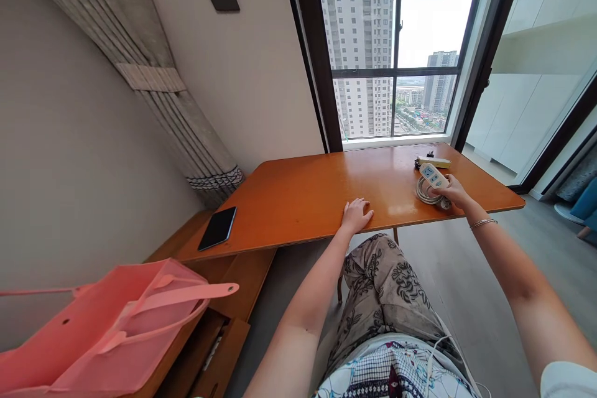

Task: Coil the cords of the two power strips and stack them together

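Observation:
My right hand (454,191) is closed round one end of a white power strip (433,175), tilted just above the table's right part. Its coiled pale cord (425,193) lies under and beside it on the wooden table (298,199). Behind it lies a second, yellowish power strip (433,162) with a dark cord and plug. My left hand (357,216) rests on the table's front edge near the middle, fingers laid on the top, holding nothing. Far to the left lies a black tablet (217,228), flat at the table's corner.
A pink bag (116,317) with straps stands at lower left on a wooden cabinet (224,354) with a drawer. A tied grey curtain (172,112) hangs left of the table. A dark-framed window (395,68) stands behind it. My legs (382,298) are below the front edge.

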The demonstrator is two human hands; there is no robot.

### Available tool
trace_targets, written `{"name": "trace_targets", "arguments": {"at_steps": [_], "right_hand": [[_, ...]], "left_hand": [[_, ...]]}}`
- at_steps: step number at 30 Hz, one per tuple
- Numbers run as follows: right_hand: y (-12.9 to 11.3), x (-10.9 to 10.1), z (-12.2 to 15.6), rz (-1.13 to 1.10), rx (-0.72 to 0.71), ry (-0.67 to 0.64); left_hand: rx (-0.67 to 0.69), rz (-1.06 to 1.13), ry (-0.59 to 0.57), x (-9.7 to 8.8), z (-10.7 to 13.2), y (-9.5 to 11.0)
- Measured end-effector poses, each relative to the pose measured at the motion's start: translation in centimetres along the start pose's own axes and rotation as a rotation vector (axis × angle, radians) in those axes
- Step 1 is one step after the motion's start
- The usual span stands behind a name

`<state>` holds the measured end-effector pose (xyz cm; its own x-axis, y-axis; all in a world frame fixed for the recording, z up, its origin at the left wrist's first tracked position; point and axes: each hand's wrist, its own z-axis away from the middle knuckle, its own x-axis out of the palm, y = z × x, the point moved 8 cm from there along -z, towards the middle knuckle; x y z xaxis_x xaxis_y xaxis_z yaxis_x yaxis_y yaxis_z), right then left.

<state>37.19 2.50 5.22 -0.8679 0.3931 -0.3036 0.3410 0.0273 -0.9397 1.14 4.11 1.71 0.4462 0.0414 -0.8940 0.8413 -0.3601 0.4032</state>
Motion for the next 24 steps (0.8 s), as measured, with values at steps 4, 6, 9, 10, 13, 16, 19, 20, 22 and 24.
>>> {"name": "trace_targets", "arguments": {"at_steps": [4,6,9,10,13,16,19,20,22,24], "right_hand": [[-1.6,1.7,0.8,-0.058,-0.070,-0.014],[-2.5,2.7,1.3,-0.085,-0.102,-0.017],[-3.6,4.9,2.1,-0.192,-0.095,-0.049],[-3.9,5.9,2.5,-0.244,-0.086,-0.082],[-4.8,9.6,3.9,-0.412,-0.064,-0.216],[-5.5,13.1,5.4,-0.555,-0.053,-0.323],[-6.0,15.9,6.3,-0.635,-0.043,-0.395],[-6.1,16.5,6.4,-0.640,-0.037,-0.399],[-5.9,17.2,6.3,-0.637,-0.021,-0.380],[-5.5,17.4,6.0,-0.637,0.005,-0.349]], "left_hand": [[0.002,0.027,0.015,-0.2,0.1,-0.1],[0.008,0.063,0.032,-0.3,0.1,-0.2],[0.044,0.171,0.054,-0.3,0.1,-0.4],[0.059,0.228,0.060,-0.2,0.1,-0.4],[0.083,0.449,0.070,0.1,-0.1,-0.7],[0.064,0.654,0.085,0.4,-0.6,-1.5],[0.004,0.813,0.084,0.5,-1.1,-2.7],[-0.015,0.873,0.074,0.6,-1.2,-3.0],[-0.046,0.996,0.061,0.8,-1.3,-3.5],[-0.076,1.075,0.062,1.0,-1.3,-3.8]]}}
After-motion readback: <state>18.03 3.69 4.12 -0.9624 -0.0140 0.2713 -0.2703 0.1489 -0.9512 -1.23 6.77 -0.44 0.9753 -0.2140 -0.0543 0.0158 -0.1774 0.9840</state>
